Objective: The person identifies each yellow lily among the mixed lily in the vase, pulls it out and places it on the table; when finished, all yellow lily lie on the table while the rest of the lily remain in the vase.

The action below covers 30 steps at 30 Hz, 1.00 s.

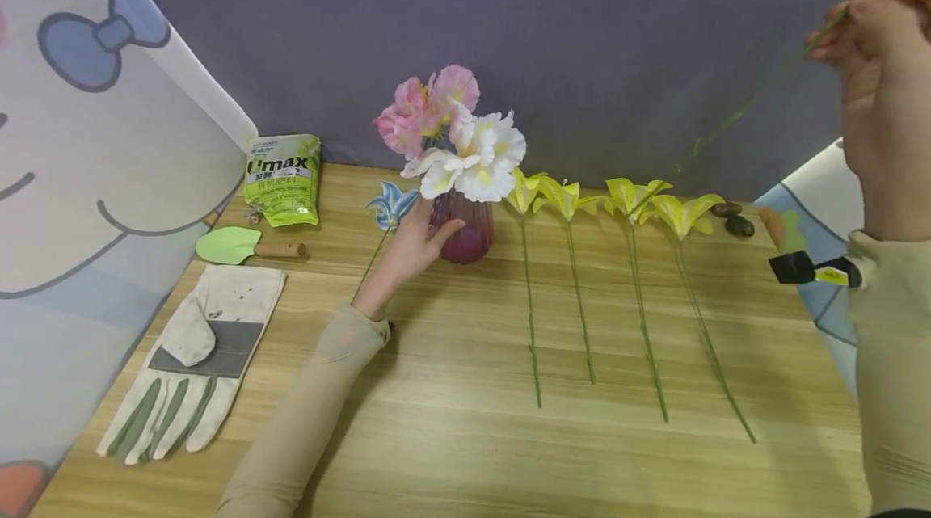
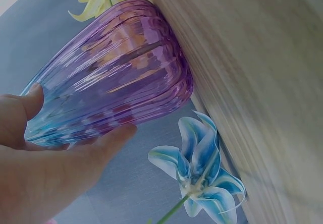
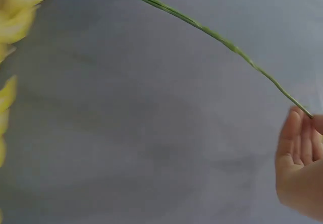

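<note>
My left hand (image 1: pixel 410 251) grips the ribbed glass vase (image 1: pixel 471 237) from its left side, thumb and fingers about the wall. In the left wrist view the vase (image 2: pixel 116 67) shades from blue to purple. Pink flowers (image 1: pixel 429 110) and white flowers (image 1: pixel 476 154) stand in it. At the upper right, my right hand (image 1: pixel 883 57) pinches a long green stem (image 3: pixel 217 36) in the air; the bloom of that stem is out of view. A blue flower (image 1: pixel 393 207) lies left of the vase, its stem partly behind the left hand.
Several yellow lilies (image 1: pixel 633 199) lie in a row right of the vase, stems toward me. Dark stones (image 1: pixel 738 225) sit at the back right. On the left are a green fertilizer bag (image 1: pixel 284 183), a small trowel (image 1: pixel 231 246) and a work glove (image 1: pixel 204 356).
</note>
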Each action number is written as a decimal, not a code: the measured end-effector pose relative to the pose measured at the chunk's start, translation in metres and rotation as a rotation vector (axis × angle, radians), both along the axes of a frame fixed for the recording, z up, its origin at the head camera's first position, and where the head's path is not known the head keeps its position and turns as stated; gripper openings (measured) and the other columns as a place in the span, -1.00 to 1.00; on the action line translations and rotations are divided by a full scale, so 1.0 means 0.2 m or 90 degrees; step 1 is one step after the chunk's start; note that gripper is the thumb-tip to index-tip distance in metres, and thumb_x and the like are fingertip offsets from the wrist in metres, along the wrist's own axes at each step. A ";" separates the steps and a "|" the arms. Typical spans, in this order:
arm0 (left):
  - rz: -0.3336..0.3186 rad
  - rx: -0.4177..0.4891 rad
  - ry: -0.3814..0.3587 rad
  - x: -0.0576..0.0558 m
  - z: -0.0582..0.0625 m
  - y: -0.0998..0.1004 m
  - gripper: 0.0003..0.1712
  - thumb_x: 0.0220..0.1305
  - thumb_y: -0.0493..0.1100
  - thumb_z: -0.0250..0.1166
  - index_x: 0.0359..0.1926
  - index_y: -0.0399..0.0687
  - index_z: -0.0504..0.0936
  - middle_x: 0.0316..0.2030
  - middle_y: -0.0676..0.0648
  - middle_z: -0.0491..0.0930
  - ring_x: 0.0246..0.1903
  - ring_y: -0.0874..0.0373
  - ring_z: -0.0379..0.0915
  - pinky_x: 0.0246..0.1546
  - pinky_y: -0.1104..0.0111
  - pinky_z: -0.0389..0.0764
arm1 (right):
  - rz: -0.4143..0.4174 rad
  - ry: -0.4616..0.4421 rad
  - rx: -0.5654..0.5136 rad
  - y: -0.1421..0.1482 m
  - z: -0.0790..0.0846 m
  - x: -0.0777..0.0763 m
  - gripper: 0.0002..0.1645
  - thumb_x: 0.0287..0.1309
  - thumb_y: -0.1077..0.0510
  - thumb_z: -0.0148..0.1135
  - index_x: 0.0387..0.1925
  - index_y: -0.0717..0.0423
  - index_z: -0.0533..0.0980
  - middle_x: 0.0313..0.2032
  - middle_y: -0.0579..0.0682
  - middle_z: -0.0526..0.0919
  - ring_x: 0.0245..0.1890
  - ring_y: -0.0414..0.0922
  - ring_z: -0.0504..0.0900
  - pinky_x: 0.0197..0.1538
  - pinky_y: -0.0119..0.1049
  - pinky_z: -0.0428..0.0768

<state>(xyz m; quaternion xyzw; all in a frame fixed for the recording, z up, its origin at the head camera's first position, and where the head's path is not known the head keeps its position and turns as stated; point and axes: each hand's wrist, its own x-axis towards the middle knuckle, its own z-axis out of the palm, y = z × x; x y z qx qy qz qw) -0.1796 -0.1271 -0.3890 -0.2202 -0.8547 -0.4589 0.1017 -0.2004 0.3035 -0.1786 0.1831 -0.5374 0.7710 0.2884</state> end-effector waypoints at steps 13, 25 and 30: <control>0.002 0.003 -0.007 0.01 0.01 -0.01 -0.08 0.55 -0.21 0.33 0.69 -0.25 0.01 0.56 -0.41 0.20 0.53 -0.28 0.17 0.48 -0.08 0.35 | -0.100 -0.401 0.713 0.53 -0.53 0.27 -0.81 0.61 0.21 0.16 0.01 0.18 0.65 -0.37 -0.50 0.68 -0.45 -0.44 0.64 -0.36 -0.62 0.59; 0.012 0.005 -0.018 0.00 -0.01 -0.04 -0.08 0.58 -0.19 0.31 0.70 -0.20 -0.01 0.57 -0.40 0.19 0.54 -0.28 0.17 0.45 -0.10 0.39 | -0.017 -0.482 0.948 0.78 -0.92 0.35 -0.59 0.58 0.22 0.15 0.05 0.63 0.54 -0.28 0.29 0.79 -0.48 -0.36 0.67 -0.39 -0.42 0.62; 0.008 0.002 -0.019 0.00 -0.01 -0.04 -0.07 0.58 -0.19 0.31 0.71 -0.21 -0.03 0.58 -0.41 0.17 0.54 -0.27 0.16 0.45 -0.09 0.40 | -0.013 -0.475 0.948 0.76 -0.97 0.32 -0.65 0.55 0.27 0.17 -0.04 0.63 0.56 -0.26 0.36 0.76 -0.50 -0.42 0.64 -0.41 -0.40 0.66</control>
